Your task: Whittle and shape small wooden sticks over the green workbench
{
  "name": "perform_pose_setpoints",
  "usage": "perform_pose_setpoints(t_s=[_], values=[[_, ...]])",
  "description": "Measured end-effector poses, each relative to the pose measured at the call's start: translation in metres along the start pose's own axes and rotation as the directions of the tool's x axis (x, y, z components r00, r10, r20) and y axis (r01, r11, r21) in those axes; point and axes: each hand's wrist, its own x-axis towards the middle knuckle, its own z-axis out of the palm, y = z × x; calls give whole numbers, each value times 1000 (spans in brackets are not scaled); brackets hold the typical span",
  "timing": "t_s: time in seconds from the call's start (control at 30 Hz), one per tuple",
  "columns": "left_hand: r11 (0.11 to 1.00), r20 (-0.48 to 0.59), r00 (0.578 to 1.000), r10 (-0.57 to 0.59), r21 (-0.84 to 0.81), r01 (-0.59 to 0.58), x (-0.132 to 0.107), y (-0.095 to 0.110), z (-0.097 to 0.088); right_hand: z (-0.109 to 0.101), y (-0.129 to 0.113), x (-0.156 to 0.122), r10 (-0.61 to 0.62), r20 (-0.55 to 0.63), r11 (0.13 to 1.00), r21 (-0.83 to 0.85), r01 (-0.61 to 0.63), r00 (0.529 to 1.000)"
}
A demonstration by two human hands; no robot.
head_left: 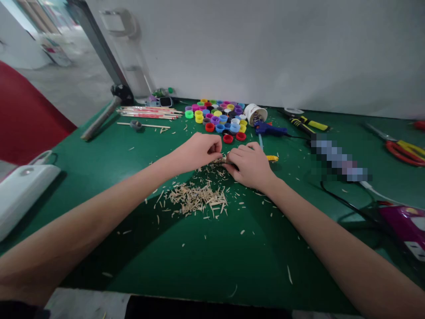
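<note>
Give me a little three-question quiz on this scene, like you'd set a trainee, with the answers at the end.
1. True or false: the hammer lies left of the colourful caps.
2. What is heaped on the green table?
A) Screws
B) Wood slivers
C) Paper clips
3. Which of the person's hands is closer to the blue glue gun?

Key: 1. True. 2. B. 3. The right hand.

Soft shadows darken the green table (206,261); view edges stretch.

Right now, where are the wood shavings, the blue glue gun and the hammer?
Wood shavings (196,198), head view: middle of the pile.
Blue glue gun (270,129), head view: its body.
Hammer (101,119), head view: its handle.
</note>
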Motion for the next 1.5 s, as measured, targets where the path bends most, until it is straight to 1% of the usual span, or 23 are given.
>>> perform_pose_setpoints(t_s=[0.13,0.23,0.43,0.57,0.7,0.93,1.03,1.17,1.4,1.5], values=[[1000,-23,1000,-17,-15,17,1,-2,0,1,-1,-2,-6,-35,1000,-26,5,999],[999,-17,1000,-19,-26,18,1,-2,1,1,0,-1,8,-17,1000,-26,-8,1000],[999,14,1000,23,-31,-22,0,0,1,1,1,3,6,32,1000,16,-6,999],[999,23,1000,14,-51,-13,0,-2,1,1,0,0,-1,-15,1000,-3,1,1000],[999,2,1000,-6,-52,6,2,-5,3,1,0,-2,-8,-57,1000,-23,7,998],[998,-28,999,-46,-49,45,1,-6,3,0,1,-2,-17,-64,1000,-4,17,998],[996,-39,997,-72,-54,70,1,-5,1,-1,0,-2,-24,-56,1000,-4,24,998],[996,-43,996,-74,-51,72,1,-3,0,-1,-1,-1,-8,-42,1000,-17,7,999],[998,18,1000,-4,-64,5,2,-6,2,1,2,3,10,45,1000,0,-10,999],[997,23,1000,7,-75,-5,2,-6,2,1,2,2,14,31,1000,-4,-14,999]])
